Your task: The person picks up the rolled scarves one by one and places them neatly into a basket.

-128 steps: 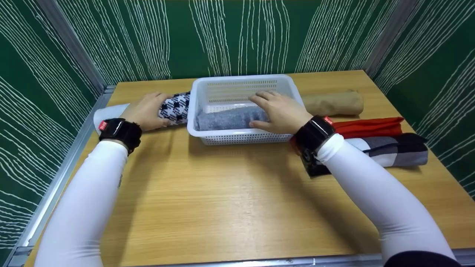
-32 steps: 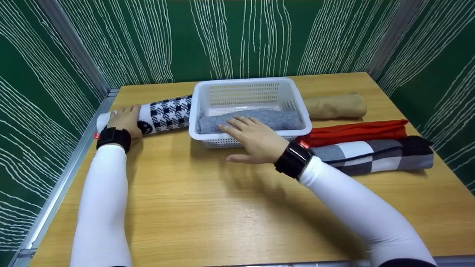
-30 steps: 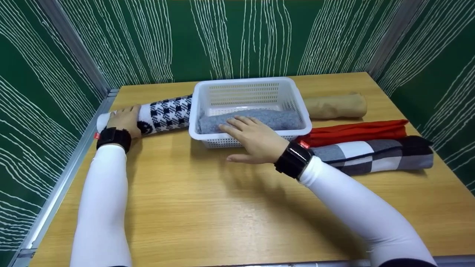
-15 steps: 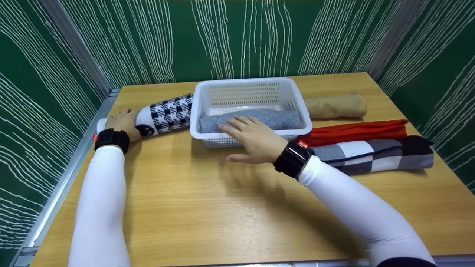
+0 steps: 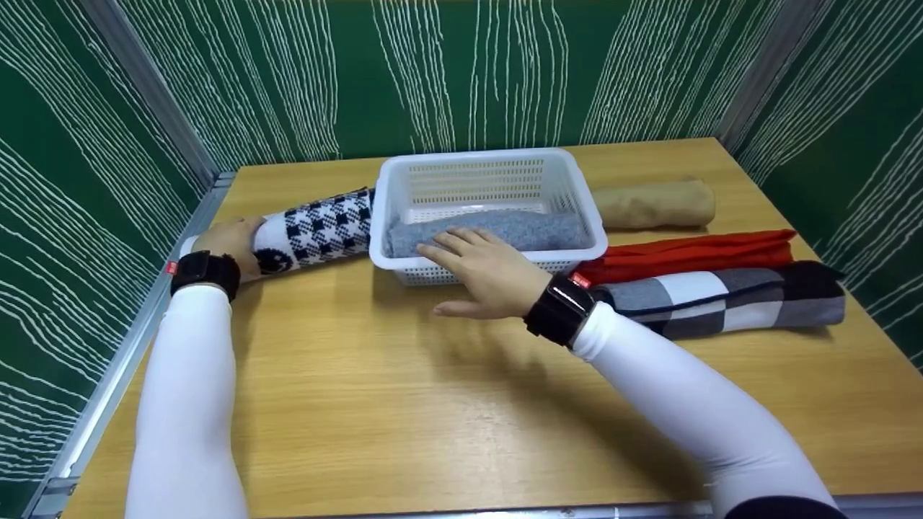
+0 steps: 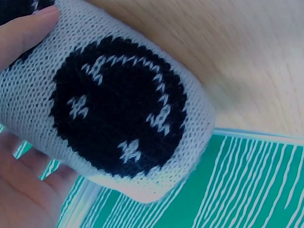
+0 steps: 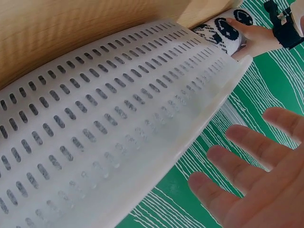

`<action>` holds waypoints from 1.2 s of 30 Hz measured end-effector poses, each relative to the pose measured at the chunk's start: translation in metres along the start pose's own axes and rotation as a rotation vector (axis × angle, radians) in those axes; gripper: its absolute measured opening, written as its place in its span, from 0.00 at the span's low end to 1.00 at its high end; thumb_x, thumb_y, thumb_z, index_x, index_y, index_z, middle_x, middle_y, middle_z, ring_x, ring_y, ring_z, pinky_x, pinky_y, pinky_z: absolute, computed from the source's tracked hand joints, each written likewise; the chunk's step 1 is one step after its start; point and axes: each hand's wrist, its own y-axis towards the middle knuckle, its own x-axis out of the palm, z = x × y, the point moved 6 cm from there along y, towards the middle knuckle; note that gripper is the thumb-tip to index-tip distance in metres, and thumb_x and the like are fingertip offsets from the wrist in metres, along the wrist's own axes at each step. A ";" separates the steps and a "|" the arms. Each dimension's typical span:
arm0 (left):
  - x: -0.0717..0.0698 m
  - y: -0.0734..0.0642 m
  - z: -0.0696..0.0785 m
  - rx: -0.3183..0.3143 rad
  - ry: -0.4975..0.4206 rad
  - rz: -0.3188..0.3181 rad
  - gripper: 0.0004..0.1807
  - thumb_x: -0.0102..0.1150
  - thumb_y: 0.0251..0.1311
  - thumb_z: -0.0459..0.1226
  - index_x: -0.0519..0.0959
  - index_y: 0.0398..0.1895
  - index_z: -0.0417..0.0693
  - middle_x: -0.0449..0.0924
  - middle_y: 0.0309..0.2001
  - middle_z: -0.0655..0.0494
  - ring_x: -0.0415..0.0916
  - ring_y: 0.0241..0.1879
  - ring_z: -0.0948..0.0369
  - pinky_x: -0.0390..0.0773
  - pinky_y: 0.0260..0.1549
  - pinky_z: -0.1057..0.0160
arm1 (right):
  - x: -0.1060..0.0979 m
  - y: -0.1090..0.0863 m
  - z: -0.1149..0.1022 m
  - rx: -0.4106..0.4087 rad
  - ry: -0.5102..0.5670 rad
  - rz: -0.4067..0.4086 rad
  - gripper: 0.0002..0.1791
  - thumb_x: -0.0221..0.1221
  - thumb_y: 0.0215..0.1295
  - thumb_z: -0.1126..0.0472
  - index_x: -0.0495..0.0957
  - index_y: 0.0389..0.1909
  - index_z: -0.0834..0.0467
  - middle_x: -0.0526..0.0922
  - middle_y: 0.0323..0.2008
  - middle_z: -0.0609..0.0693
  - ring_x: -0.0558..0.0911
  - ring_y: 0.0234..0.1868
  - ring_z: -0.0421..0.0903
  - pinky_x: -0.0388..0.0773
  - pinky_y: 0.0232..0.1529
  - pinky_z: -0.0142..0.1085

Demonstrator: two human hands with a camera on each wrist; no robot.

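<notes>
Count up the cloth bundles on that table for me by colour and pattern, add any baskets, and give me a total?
Black-and-white houndstooth knit roll: 1
Grey cloth roll: 1
Tan cloth roll: 1
Red cloth bundle: 1
Black, white and grey checked roll: 1
White perforated basket: 1
Total: 6
</notes>
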 end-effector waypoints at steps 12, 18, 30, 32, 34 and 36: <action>-0.002 -0.011 -0.010 0.019 -0.022 -0.010 0.48 0.77 0.50 0.28 0.68 0.78 0.39 0.73 0.70 0.24 0.70 0.70 0.27 0.66 0.73 0.25 | 0.002 0.011 -0.008 -0.012 0.003 0.005 0.52 0.65 0.71 0.31 0.61 0.85 0.54 0.70 0.80 0.63 0.69 0.80 0.65 0.64 0.81 0.64; -0.002 -0.018 -0.010 0.037 -0.008 -0.009 0.48 0.78 0.49 0.27 0.69 0.78 0.39 0.74 0.70 0.25 0.71 0.69 0.28 0.68 0.72 0.26 | 0.000 0.017 -0.017 -0.027 0.013 0.007 0.51 0.66 0.71 0.32 0.62 0.85 0.54 0.71 0.79 0.62 0.69 0.80 0.65 0.64 0.82 0.62; 0.000 -0.030 -0.007 0.075 0.027 -0.067 0.45 0.74 0.52 0.25 0.71 0.77 0.43 0.76 0.69 0.27 0.71 0.70 0.28 0.69 0.71 0.26 | 0.003 0.028 -0.025 -0.030 0.018 -0.005 0.52 0.65 0.71 0.32 0.60 0.86 0.54 0.69 0.81 0.62 0.67 0.82 0.63 0.62 0.83 0.61; 0.000 -0.033 -0.008 0.069 0.034 -0.088 0.44 0.72 0.54 0.24 0.70 0.77 0.44 0.76 0.69 0.27 0.71 0.70 0.28 0.69 0.71 0.25 | 0.003 0.030 -0.027 -0.032 0.013 -0.006 0.52 0.64 0.72 0.31 0.60 0.86 0.54 0.69 0.81 0.62 0.67 0.82 0.63 0.62 0.84 0.60; 0.001 -0.035 -0.008 0.058 0.040 -0.105 0.44 0.70 0.55 0.23 0.70 0.78 0.45 0.75 0.70 0.28 0.71 0.70 0.28 0.69 0.71 0.25 | 0.004 0.032 -0.029 -0.035 0.008 -0.011 0.52 0.63 0.72 0.30 0.60 0.86 0.54 0.68 0.81 0.62 0.67 0.82 0.62 0.61 0.84 0.59; 0.001 -0.037 -0.008 0.055 0.040 -0.121 0.44 0.70 0.55 0.23 0.70 0.79 0.47 0.75 0.70 0.28 0.71 0.70 0.28 0.69 0.70 0.25 | 0.004 0.034 -0.031 -0.035 0.005 -0.021 0.52 0.62 0.72 0.29 0.59 0.87 0.53 0.67 0.82 0.62 0.66 0.83 0.62 0.61 0.84 0.59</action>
